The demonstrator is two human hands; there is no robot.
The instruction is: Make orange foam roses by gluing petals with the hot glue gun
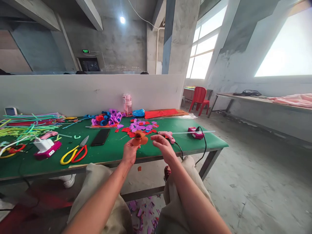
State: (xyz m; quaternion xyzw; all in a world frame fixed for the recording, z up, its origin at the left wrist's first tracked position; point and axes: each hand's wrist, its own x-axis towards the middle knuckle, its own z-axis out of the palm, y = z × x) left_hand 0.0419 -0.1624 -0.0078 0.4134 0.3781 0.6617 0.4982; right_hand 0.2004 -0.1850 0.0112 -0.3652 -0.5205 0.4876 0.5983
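An orange-brown paper flower (140,137) with a dark centre is held in my left hand (130,151), above the table's front edge. Just right of it hovers my right hand (163,145), fingers stretched and a little curved, with nothing visible in them. Close beyond that hand lies a pink glue gun (168,136) with a clear glue stick running out to the right and a black cord. Loose purple and red petals (141,126) are spread on the table behind the flower.
On the green table (112,151) lie scissors (75,152), a black phone (100,137), finished flowers (108,117), red paper (162,113) and pipe cleaners (31,125). A pink bottle (127,104) stands by the white partition (92,91). Power strips (195,132) (48,151) sit at both sides.
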